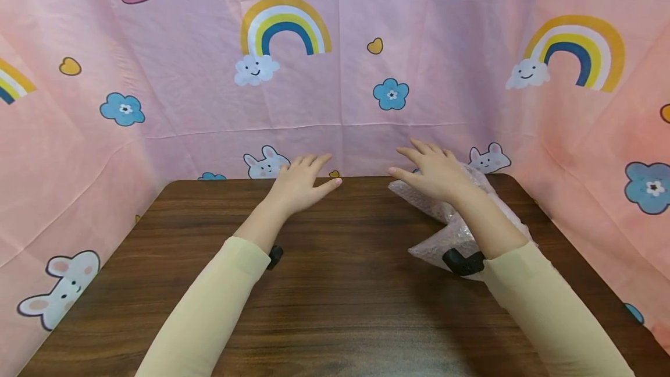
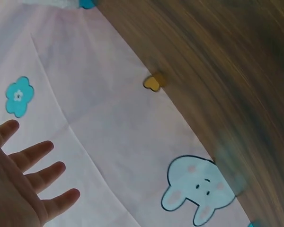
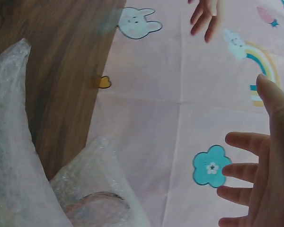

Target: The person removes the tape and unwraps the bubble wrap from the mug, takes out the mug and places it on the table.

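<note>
My left hand (image 1: 299, 186) is held out over the far part of the table, its fingers spread and nothing in them. Opposite it, my right hand (image 1: 433, 172) also reaches forward with straight, parted fingers, holding nothing. Below and beside the right hand lies clear bubble wrap (image 1: 445, 243) on the right side of the table, partly covered by that forearm in the head view. In the right wrist view the bubble wrap (image 3: 14, 142) shows two parts, and a curved reddish-brown shape (image 3: 97, 203) shows through the nearer-to-centre one.
A dark wood-grain table (image 1: 335, 307) stretches under both arms. Pink cloth (image 1: 340, 74) printed with rainbows, rabbits and flowers hangs behind its far edge and along both sides. A black strap (image 1: 463, 262) sits at the right wrist.
</note>
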